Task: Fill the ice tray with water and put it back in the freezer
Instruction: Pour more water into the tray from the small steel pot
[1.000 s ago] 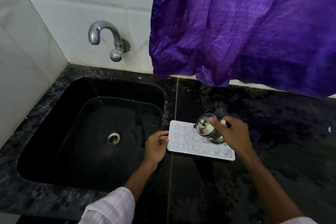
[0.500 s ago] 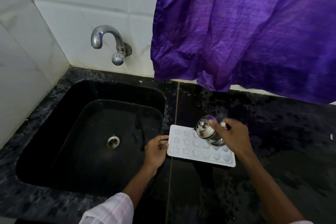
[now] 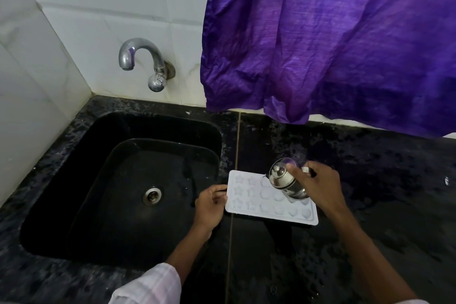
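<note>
A white ice tray (image 3: 249,207) with star and round moulds lies flat on the black counter, just right of the sink. My left hand (image 3: 211,203) grips the tray's left edge. My right hand (image 3: 318,187) holds a small steel jug (image 3: 283,180) with a knobbed lid by its handle. The jug is tilted to the left over the tray's upper middle cells, its spout close to them. The jug and my right hand hide the tray's upper right corner. I cannot make out a water stream.
A black sink (image 3: 74,180) with a steel drain (image 3: 151,195) lies to the left, below a chrome wall tap (image 3: 140,57). A purple curtain (image 3: 333,39) hangs over the back of the wet black granite counter (image 3: 382,217). White tiled walls stand behind and to the left.
The jug has stayed tilted over the tray and shifted slightly left. My left hand keeps its hold on the tray's edge. The camera view drifted a little.
</note>
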Tool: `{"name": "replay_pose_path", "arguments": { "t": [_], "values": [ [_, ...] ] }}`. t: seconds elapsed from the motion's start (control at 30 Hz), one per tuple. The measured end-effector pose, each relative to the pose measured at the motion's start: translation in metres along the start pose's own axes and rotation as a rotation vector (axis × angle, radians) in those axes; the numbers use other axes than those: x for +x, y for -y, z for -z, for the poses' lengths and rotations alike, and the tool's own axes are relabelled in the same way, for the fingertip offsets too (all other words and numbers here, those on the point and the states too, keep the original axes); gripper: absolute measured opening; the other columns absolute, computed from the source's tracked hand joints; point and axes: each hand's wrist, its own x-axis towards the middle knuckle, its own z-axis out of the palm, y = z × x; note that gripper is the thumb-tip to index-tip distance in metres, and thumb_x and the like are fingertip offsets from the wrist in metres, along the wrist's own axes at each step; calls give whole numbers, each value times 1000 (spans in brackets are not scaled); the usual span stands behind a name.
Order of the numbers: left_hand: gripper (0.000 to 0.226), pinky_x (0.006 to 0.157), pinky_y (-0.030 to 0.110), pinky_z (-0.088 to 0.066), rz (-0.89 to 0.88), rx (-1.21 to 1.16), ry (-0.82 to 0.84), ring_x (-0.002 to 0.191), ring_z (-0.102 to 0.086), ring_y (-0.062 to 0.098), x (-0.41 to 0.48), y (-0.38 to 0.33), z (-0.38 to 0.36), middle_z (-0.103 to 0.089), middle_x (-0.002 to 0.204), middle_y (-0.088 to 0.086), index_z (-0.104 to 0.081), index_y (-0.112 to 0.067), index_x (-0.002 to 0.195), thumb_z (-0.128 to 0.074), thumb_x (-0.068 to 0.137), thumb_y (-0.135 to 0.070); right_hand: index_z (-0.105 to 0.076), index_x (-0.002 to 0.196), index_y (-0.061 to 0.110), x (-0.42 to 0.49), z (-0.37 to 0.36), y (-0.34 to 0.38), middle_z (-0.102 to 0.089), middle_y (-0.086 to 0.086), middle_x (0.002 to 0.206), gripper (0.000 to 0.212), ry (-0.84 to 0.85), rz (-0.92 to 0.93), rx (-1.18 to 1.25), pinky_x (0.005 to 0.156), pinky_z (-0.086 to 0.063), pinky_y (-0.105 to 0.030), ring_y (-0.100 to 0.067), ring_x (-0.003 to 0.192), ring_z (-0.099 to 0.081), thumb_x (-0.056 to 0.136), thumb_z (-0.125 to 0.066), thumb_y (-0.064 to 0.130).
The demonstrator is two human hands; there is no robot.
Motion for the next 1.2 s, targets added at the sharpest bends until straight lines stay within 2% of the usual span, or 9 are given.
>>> {"name": "replay_pose_path", "arguments": {
  "t": [0.23,0.43,0.63,0.8,0.97,1.03,1.2],
  "values": [
    [27,74,10,-53,-5,4,4,93,-70,3,1,1,-1,-75,100,-2,-70,-16,116,-61,95,-1,-45,60,-3,-1,9,-2,-46,-7,53,56,-22,16,-27,55,-37,-29,-13,52,-40,82,-75,39],
    [26,73,9,-53,-5,13,0,91,-70,3,2,3,-1,-76,101,0,-70,-14,115,-61,95,-1,-44,57,2,-2,13,-5,-45,-5,53,55,-32,5,-22,54,-36,-28,-12,52,-39,82,-75,39],
    [26,73,8,-53,-9,17,-6,90,-70,2,2,3,-1,-75,99,-1,-70,-12,116,-61,95,-1,-42,55,8,-2,14,-5,-45,-3,53,53,-33,-11,-24,54,-35,-27,-11,51,-38,82,-75,39],
    [26,73,7,-53,-3,11,-9,90,-69,1,2,4,-1,-75,99,-5,-70,-13,116,-62,94,-1,-43,56,7,-2,15,-6,-45,-3,53,53,-32,-26,-11,54,-36,-27,-12,52,-39,82,-75,41],
    [26,79,17,-56,-14,3,-7,91,-72,5,3,6,-1,-76,97,-3,-70,-12,116,-62,94,-1,-40,55,10,-2,17,-7,-43,-1,52,54,-31,-14,-25,53,-35,-24,-10,50,-37,83,-74,41],
    [25,81,21,-57,-19,1,-7,90,-72,7,2,6,-1,-76,95,-2,-71,-12,115,-62,94,-1,-41,54,10,-4,17,-7,-43,0,51,54,-34,-11,-33,50,-34,-19,-8,48,-36,83,-74,41],
    [24,82,21,-57,-20,-9,-10,91,-71,6,3,6,-1,-75,96,-3,-70,-13,113,-63,94,-1,-40,53,12,-10,18,-7,-43,1,49,54,-40,1,-25,48,-35,-14,-6,45,-36,83,-74,41]
  ]
}}
